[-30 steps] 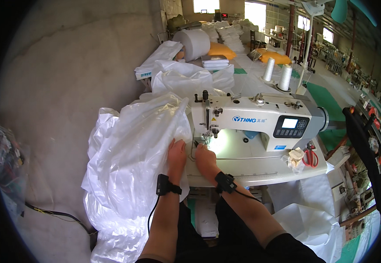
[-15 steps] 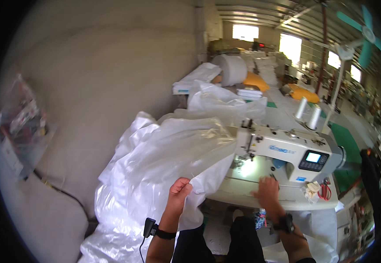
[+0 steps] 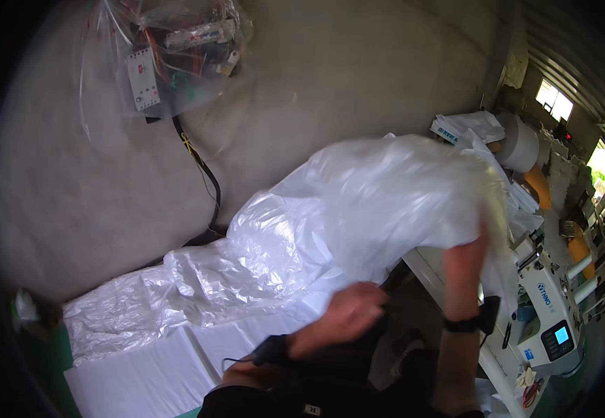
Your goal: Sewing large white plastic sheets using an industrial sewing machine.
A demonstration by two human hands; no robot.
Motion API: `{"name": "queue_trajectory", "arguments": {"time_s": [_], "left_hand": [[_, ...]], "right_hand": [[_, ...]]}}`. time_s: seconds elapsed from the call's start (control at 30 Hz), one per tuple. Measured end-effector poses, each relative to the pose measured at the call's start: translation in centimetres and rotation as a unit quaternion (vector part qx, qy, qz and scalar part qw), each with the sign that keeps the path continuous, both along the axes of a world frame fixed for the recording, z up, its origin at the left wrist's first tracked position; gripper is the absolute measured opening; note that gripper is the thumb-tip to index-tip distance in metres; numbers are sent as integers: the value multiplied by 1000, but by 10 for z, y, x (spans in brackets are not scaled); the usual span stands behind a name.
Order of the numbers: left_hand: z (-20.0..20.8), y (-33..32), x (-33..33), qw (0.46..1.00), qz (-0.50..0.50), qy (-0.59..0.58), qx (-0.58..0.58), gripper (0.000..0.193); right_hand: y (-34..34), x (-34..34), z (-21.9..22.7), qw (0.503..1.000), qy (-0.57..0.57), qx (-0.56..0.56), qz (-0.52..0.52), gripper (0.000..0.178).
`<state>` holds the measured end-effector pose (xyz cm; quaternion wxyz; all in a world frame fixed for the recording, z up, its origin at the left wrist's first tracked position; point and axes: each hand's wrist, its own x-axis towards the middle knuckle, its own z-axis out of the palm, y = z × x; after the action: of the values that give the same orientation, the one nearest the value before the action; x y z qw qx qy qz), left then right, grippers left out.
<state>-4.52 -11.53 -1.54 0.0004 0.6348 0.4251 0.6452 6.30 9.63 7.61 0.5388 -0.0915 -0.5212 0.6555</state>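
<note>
A white plastic sheet billows beside and partly over the left edge of the table, its crinkled end trailing onto flat white material. The right hand is raised at the sheet's near edge; blur hides its fingers, so whether they pinch it I cannot tell. The left hand is blurred before the sheet, fingers seemingly curled, their grip unclear. A sewing machine stands on the table.
</note>
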Motion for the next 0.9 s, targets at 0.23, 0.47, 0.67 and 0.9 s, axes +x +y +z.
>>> {"name": "queue_trajectory", "arguments": {"time_s": [0.23,0.47,0.67,0.9], "left_hand": [[-229,7,-121,671,78,-669,-311,81],[-225,124,-118,427,-134,-852,-273,98],[-263,172,-102,467,-218,-844,-150,97],[-322,138,-91,583,-205,-774,-135,97]], "right_hand": [[27,-1,36,930,245,-201,188,33],[26,83,-41,994,6,-62,91,42],[-35,109,-65,966,55,-153,199,48],[-16,113,-23,991,-54,-118,-15,39]]}}
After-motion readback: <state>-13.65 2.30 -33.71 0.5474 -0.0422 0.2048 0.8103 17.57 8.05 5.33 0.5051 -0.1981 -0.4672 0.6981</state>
